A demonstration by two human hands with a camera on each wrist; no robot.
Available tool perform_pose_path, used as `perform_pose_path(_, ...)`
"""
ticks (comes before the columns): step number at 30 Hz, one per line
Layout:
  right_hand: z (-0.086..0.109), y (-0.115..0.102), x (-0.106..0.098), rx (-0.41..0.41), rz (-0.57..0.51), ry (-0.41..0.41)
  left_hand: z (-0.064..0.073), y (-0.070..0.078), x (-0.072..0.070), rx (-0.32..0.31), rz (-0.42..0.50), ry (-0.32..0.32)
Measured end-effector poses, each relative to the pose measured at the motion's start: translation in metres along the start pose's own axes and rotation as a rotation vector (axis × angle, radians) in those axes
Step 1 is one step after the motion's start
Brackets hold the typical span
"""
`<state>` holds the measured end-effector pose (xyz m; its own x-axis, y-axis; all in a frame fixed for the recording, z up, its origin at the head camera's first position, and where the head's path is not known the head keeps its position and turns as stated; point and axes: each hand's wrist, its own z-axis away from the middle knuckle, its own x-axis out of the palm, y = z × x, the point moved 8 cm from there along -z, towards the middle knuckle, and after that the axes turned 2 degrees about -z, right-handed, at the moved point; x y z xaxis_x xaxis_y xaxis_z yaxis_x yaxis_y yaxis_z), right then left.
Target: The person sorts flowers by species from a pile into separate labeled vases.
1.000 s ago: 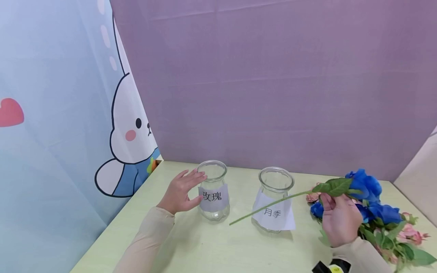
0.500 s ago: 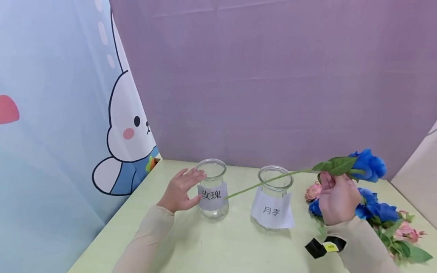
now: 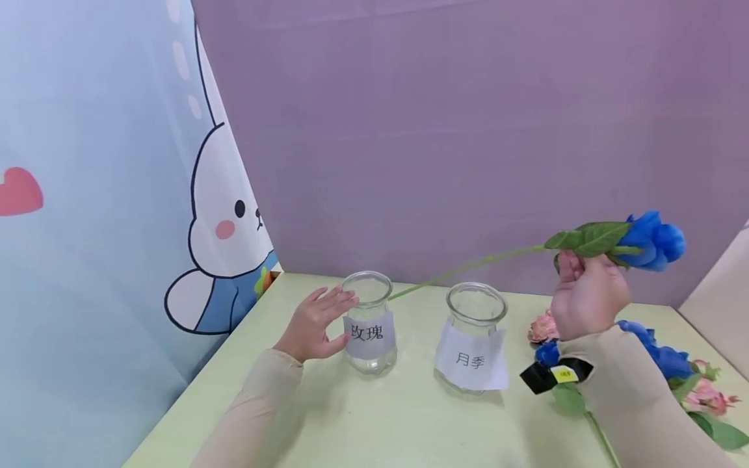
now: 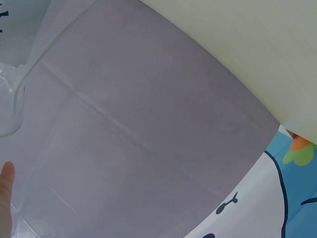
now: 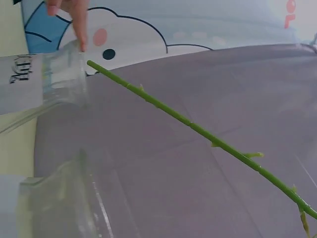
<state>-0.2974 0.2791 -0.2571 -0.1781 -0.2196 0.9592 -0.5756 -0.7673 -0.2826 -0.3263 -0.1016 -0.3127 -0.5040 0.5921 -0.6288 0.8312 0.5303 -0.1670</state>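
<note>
My right hand [image 3: 591, 296], raised at the right, pinches a blue artificial rose [image 3: 652, 242] just below its bloom and leaves. Its long green stem [image 5: 190, 125] points left; in the right wrist view the cut tip is close to the mouth of the left glass jar [image 3: 374, 366], outside it. That jar wears a white paper label [image 3: 368, 335] with Chinese characters. Beside it my left hand [image 3: 313, 328] has extended fingers at the rim and the thumb by the label; a fingertip [image 4: 7, 173] shows in the left wrist view. A second labelled glass jar [image 3: 475, 315] stands to the right.
Blue and pink artificial flowers [image 3: 673, 361] lie piled on the table's right side, partly behind my right forearm. A purple cloth backdrop [image 3: 468, 143] rises behind the pale table [image 3: 409, 429]. A blue cartoon curtain [image 3: 105, 260] hangs at the left.
My right hand has lifted the blue rose up from above the flower pile. The stem's tip has risen from low between the jars to the left jar's rim. My left hand stays in place.
</note>
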Motion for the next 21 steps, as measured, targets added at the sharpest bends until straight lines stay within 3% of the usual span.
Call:
perform_pose_path(4,-0.006,0.002,0.004,-0.012,-0.008,0.093,-0.001,0.001,0.001,-0.004,0.004,-0.015)
perform_pose_path(7,-0.008,0.007,0.009,-0.032,0.009,0.118,-0.001,0.000,0.000,-0.009,0.000,-0.011)
perform_pose_path(12,-0.009,0.013,0.017,-0.069,0.044,0.104,-0.003,-0.001,0.001,-0.007,0.003,-0.011)
perform_pose_path(21,-0.011,0.022,0.025,-0.046,0.064,0.113,-0.003,-0.003,0.001,-0.040,0.007,-0.039)
